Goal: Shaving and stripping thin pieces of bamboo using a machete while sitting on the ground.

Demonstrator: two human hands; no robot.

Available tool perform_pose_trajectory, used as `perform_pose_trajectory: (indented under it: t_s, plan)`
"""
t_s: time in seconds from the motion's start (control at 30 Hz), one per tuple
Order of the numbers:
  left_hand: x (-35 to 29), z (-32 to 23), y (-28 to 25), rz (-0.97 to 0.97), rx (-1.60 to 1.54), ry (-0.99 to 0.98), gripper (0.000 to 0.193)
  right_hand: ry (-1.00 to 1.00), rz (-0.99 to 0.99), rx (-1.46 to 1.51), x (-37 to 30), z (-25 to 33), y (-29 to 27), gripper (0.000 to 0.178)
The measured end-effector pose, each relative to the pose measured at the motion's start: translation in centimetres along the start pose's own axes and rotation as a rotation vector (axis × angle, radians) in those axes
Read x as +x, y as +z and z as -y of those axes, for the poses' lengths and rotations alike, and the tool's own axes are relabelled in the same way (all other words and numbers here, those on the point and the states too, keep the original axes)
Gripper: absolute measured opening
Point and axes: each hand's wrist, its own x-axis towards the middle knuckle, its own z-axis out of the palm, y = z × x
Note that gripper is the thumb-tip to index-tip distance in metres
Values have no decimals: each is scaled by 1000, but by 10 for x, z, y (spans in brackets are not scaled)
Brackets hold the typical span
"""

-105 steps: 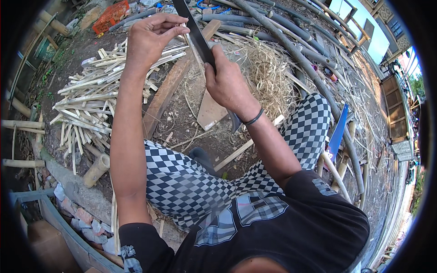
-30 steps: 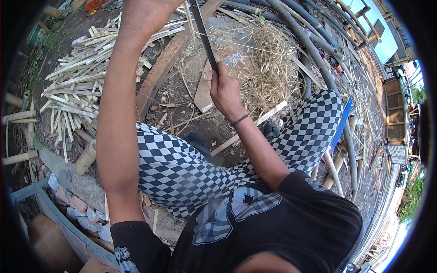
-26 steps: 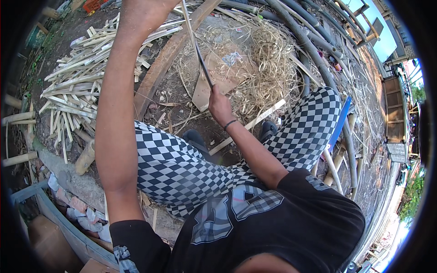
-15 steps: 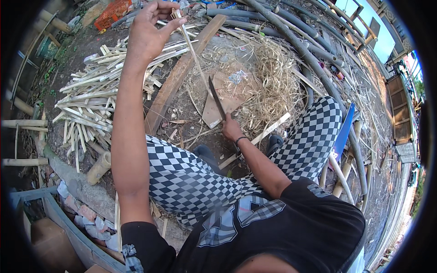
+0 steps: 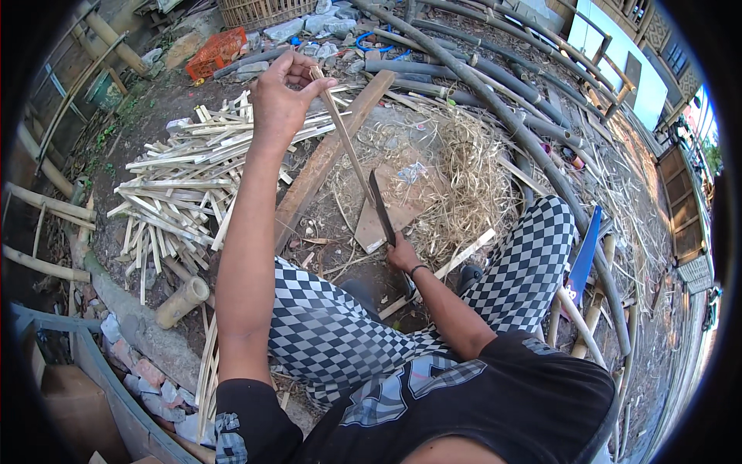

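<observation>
My left hand [image 5: 290, 97] is raised over the far left, its thumb and fingers pinched on the upper end of a long, thin bamboo strip [image 5: 348, 139]. The strip slants down and right, its lower end meeting or passing behind the dark blade of a long knife [image 5: 381, 209]. My right hand [image 5: 402, 254] is wrapped around the knife's handle in front of my knees, with the blade pointing away and slightly left. Under the blade lies a flat brown board [image 5: 373, 232] on the ground. Curled bamboo shavings [image 5: 471, 162] are heaped to its right.
A pile of split bamboo sticks [image 5: 185, 185] lies left of a wooden plank [image 5: 328, 158]. Long bamboo poles [image 5: 510, 124] cross the far right. A blue-bladed saw [image 5: 585, 251] rests beyond my right knee. An orange crate [image 5: 216, 52] and a woven basket [image 5: 267, 11] stand at the back.
The view has shifted, so the scene sits lower in the picture. The strip now shows a browner, flatter face than before. Both hands keep their holds.
</observation>
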Motion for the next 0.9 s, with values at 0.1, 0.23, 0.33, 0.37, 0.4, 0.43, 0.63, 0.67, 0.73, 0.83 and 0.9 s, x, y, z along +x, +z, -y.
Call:
perform_pose_trajectory:
  t_s: [0.1,0.23,0.33,0.37,0.4,0.43,0.63,0.67,0.73,0.83,0.9]
  plan:
    - [-3,-5,-2,-37,83,-18,32,-8,8,12,0,2,0,38]
    - [-5,-3,-8,-47,67,3,31,5,10,44,-1,6,6,39]
    - [-1,-5,5,-6,-38,31,30,-119,-133,174,8,-20,3,33]
    - [1,-6,10,13,-78,22,30,-123,-149,172,15,-22,-5,33]
    - [4,-8,18,2,-78,56,31,-44,-165,281,23,-26,-15,30]
    - [10,-11,28,2,-99,75,31,36,-187,390,30,-30,-28,27]
    - [-6,-3,5,22,-70,52,30,-111,-211,650,-29,156,-129,31]
    - [-6,-6,9,41,-107,72,32,-152,-246,654,-37,179,-150,32]
    - [-4,-10,17,74,-166,87,31,-259,-277,660,-38,211,-188,30]
    - [-4,-15,17,122,-184,114,28,-375,-215,708,-39,256,-233,28]
    - [-2,-16,18,102,-102,245,25,-428,-168,748,-39,272,-257,28]
